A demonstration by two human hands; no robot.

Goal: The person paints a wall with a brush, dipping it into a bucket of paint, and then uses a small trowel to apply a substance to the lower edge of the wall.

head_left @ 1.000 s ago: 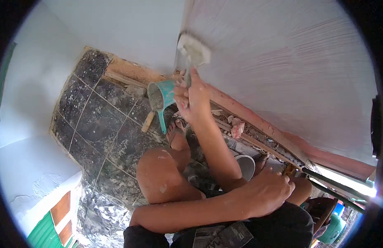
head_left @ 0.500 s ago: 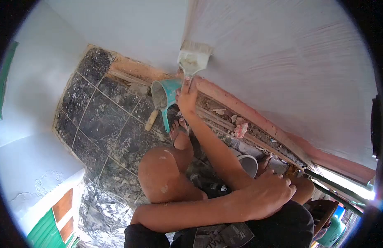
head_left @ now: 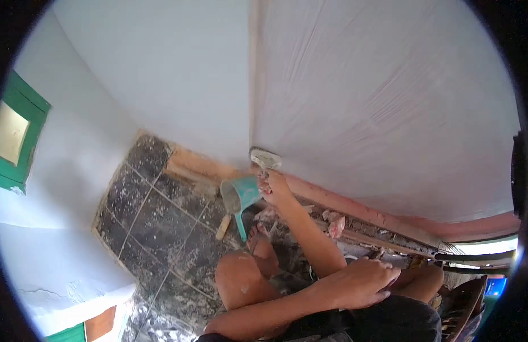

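My right hand (head_left: pixel 274 187) is closed round the handle of a wide flat paintbrush (head_left: pixel 266 159), smeared with whitish paint. The brush head is against the foot of the right-hand wall (head_left: pixel 378 114), near the corner. Just beside that hand, a teal dipper (head_left: pixel 249 191) lies tipped on its side, its mouth to the left and its handle towards my foot. My left arm crosses in front of me, and my left hand (head_left: pixel 363 280) lies over my right arm or knee, fingers loosely apart with nothing in them.
A short wooden piece (head_left: pixel 223 227) lies on the paint-spattered dark tiles (head_left: pixel 161 211). Rubble and a red-and-white scrap (head_left: pixel 336 227) fill the strip along the wall base. A green-framed opening (head_left: pixel 33 134) is at left; a wooden chair (head_left: pixel 466 308) stands at right.
My view has tilted up, so the floor sits lower in the frame. The brush has moved down the wall towards its base. My left hand has stayed in place.
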